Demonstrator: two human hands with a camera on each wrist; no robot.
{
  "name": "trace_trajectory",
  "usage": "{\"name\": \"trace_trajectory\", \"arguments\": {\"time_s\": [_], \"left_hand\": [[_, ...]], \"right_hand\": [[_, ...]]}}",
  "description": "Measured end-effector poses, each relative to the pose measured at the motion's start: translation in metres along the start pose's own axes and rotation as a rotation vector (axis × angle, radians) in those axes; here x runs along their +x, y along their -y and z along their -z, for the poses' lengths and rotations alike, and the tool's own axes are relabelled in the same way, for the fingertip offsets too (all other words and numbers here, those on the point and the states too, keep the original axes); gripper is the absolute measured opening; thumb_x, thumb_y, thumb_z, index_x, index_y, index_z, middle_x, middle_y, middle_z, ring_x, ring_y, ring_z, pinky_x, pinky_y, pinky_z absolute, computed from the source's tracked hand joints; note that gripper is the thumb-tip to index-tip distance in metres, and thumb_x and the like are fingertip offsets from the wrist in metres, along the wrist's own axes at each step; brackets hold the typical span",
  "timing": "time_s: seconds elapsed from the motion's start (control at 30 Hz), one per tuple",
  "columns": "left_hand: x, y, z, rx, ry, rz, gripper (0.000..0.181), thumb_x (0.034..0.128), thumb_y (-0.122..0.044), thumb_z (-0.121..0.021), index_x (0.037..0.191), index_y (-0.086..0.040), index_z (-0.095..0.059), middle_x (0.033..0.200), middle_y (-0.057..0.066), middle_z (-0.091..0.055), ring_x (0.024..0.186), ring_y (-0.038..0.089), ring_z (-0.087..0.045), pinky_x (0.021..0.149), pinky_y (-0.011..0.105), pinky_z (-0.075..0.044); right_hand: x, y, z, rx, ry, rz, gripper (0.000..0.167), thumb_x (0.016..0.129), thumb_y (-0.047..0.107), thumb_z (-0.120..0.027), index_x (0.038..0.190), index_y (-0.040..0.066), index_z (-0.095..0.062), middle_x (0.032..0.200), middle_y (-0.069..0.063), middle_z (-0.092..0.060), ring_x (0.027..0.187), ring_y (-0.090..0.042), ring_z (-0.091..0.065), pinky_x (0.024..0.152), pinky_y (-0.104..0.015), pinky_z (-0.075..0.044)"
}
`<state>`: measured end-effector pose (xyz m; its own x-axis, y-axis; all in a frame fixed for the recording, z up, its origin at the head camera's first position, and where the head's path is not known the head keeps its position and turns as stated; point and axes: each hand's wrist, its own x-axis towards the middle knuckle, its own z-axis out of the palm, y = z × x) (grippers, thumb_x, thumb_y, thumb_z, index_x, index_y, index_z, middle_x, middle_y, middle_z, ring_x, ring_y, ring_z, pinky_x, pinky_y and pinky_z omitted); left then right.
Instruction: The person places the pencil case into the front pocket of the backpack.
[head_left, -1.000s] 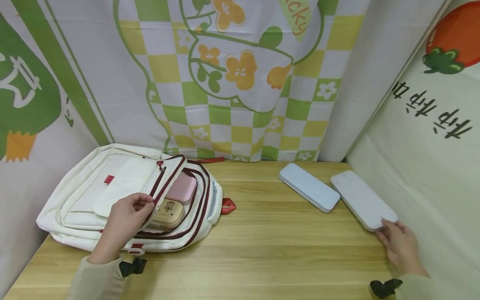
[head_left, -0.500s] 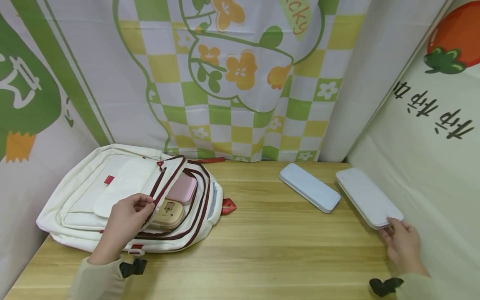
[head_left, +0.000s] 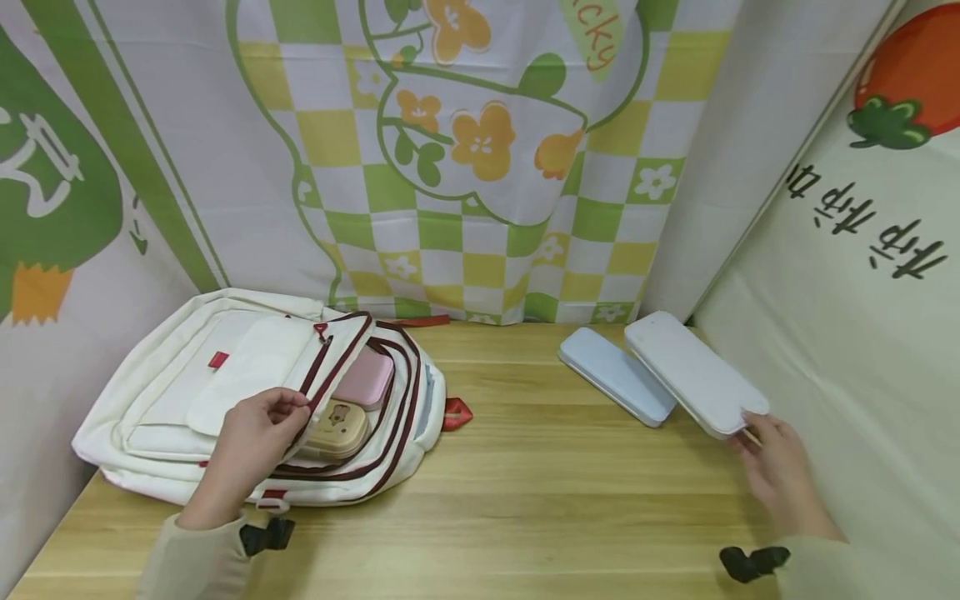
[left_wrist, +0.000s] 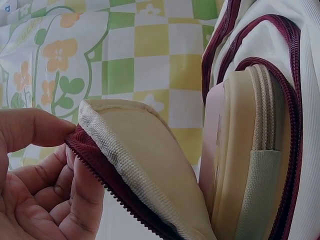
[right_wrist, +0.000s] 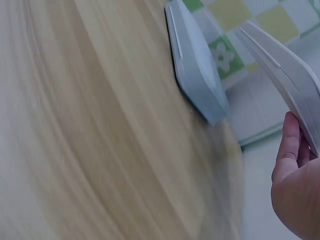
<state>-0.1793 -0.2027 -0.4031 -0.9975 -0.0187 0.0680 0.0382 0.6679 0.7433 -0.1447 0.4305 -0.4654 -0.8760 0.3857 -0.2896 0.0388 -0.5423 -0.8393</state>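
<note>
A white backpack (head_left: pixel 247 367) with dark red zippers lies on the left of the table. My left hand (head_left: pixel 258 433) pinches the zippered edge of its front flap (left_wrist: pixel 140 155), holding the pocket open. Inside the pocket sit a pink case (head_left: pixel 365 379) and a tan case (head_left: pixel 339 427) with a small bear picture. On the right, my right hand (head_left: pixel 776 467) grips the near end of a flat white case (head_left: pixel 697 375), tilted and raised off the table in the right wrist view. Below and left of it lies a light blue case (head_left: pixel 611 371), partly covered by the white one in the head view.
The wooden table (head_left: pixel 525 500) is bounded by a checked fabric backdrop (head_left: pixel 480 250) behind and a white side panel (head_left: pixel 847 333) on the right. A red loop (head_left: pixel 456 413) sticks out from the backpack's right end.
My right hand has lifted the white case, shifting it slightly right and then left, over the far end of the table near the light blue case. The left hand keeps its place on the flap.
</note>
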Motion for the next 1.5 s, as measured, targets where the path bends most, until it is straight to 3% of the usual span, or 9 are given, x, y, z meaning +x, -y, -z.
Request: {"name": "trace_trajectory", "arguments": {"time_s": [0.27, 0.6, 0.87, 1.03, 1.5], "left_hand": [[0.001, -0.001, 0.000, -0.001, -0.002, 0.001, 0.017, 0.0985, -0.012, -0.065, 0.104, 0.003, -0.070, 0.090, 0.009, -0.070, 0.079, 0.018, -0.062, 0.065, 0.027, -0.048], [0.000, -0.003, 0.005, 0.002, -0.004, -0.005, 0.018, 0.0997, -0.014, -0.064, 0.104, 0.003, -0.069, 0.090, 0.009, -0.069, 0.077, 0.018, -0.060, 0.062, 0.028, -0.047], [-0.001, -0.005, 0.006, 0.003, -0.011, -0.004, 0.017, 0.0992, -0.012, -0.064, 0.104, 0.003, -0.069, 0.090, 0.009, -0.070, 0.077, 0.018, -0.060, 0.063, 0.027, -0.047], [0.000, -0.004, 0.005, -0.002, -0.007, 0.004, 0.018, 0.0996, -0.013, -0.064, 0.104, 0.004, -0.069, 0.091, 0.010, -0.069, 0.077, 0.018, -0.060, 0.062, 0.027, -0.047], [0.003, -0.002, 0.007, 0.007, -0.006, -0.010, 0.019, 0.1002, -0.015, -0.064, 0.105, 0.004, -0.069, 0.091, 0.010, -0.070, 0.077, 0.018, -0.060, 0.062, 0.028, -0.047]], "right_hand": [[-0.005, -0.012, -0.036, -0.116, 0.145, 0.011, 0.007, 0.106, 0.005, -0.051, 0.104, 0.010, -0.047, 0.101, 0.005, -0.054, 0.083, -0.010, -0.058, 0.076, -0.021, -0.050], [-0.017, -0.023, -0.072, -0.210, 0.237, -0.010, 0.014, 0.106, 0.004, -0.050, 0.099, 0.013, -0.058, 0.102, 0.004, -0.055, 0.088, -0.010, -0.057, 0.078, -0.022, -0.051], [-0.022, -0.032, -0.111, -0.311, 0.298, -0.031, 0.008, 0.107, 0.003, -0.047, 0.112, 0.008, -0.048, 0.104, 0.005, -0.055, 0.088, -0.008, -0.058, 0.081, -0.023, -0.050], [-0.024, -0.042, -0.133, -0.334, 0.332, -0.024, 0.009, 0.105, 0.000, -0.046, 0.110, 0.007, -0.049, 0.098, 0.004, -0.058, 0.083, -0.010, -0.062, 0.076, -0.026, -0.052], [-0.031, -0.061, -0.162, -0.368, 0.427, -0.034, 0.011, 0.103, 0.000, -0.046, 0.113, 0.004, -0.048, 0.098, 0.002, -0.061, 0.082, -0.010, -0.065, 0.075, -0.026, -0.053]]}}
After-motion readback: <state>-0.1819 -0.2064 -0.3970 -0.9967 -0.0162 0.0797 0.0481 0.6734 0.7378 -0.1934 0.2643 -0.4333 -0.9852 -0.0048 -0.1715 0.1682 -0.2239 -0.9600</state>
